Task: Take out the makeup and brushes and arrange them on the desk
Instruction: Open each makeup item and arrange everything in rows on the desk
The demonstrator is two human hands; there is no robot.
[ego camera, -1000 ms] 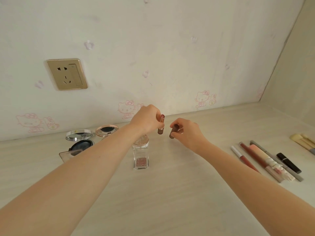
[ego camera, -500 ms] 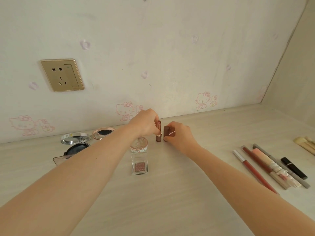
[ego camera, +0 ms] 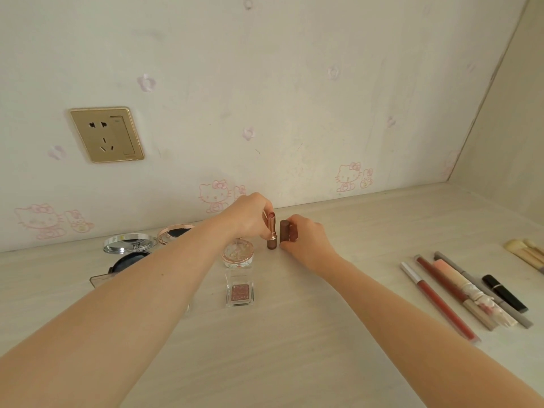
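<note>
An uncapped rose-gold lipstick [ego camera: 272, 231] stands upright on the pale desk [ego camera: 294, 348] near the back wall. My left hand [ego camera: 250, 214] pinches it from the left. Just to its right stands its brown cap [ego camera: 285, 230], upright on the desk, with my right hand [ego camera: 306, 240] holding it from the right. In front of my left hand sit a round pink-lidded jar [ego camera: 238, 254] and a clear square eyeshadow pot [ego camera: 240, 291]. My left forearm hides part of the items at the left.
Open compacts [ego camera: 129, 245] with mirrors [ego camera: 175, 232] lie at the back left. A row of lip pencils and tubes [ego camera: 459, 293], a black lipstick [ego camera: 504, 293] and pale brushes [ego camera: 527, 251] lie at the right. A gold wall socket [ego camera: 106, 134] is above left.
Both hands have lowered the lipstick and its cap from just above the desk, so that both now stand upright side by side on it.
</note>
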